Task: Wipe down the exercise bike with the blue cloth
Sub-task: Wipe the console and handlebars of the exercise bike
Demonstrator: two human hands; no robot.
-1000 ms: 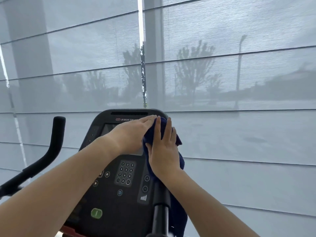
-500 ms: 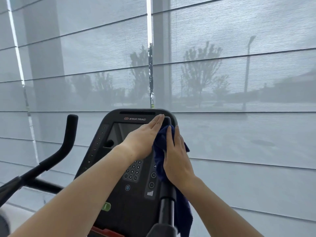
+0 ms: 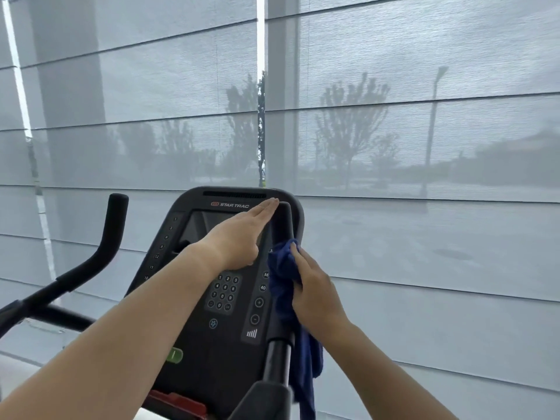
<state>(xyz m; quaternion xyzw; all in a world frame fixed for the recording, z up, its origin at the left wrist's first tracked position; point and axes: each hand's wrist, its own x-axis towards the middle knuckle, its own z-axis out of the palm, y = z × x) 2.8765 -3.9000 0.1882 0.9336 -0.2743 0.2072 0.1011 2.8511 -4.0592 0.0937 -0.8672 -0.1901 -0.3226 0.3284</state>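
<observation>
The bike [image 3: 260,398] stands right in front, by the window. Far left, its left bar [image 3: 110,237] sticks up, and nothing touches it. Next comes the black panel [image 3: 194,313] with its buttons. The left hand [image 3: 239,237] lies flat on the top part of the panel, fingers straight and together, holding nothing. Its fingertips reach almost to the top of the right bar [image 3: 284,219].

The right bar is the one to watch. It is long and thin and runs up and down, just beside the panel's right edge. The cloth [image 3: 283,277] is bunched on it about halfway up, and a loose end hangs down beside the lower bar. The right hand [image 3: 316,295] is wrapped round the cloth and pushes it onto the bar from the right side. So the right hand is the near one for wiping.

I think the wipe should go along the bar. Up, there is bare bar to the round tip, but the left fingertips are close there. Down, the bar runs on to a joint. To the right is open room, with the blind [image 3: 439,253] well behind.
</observation>
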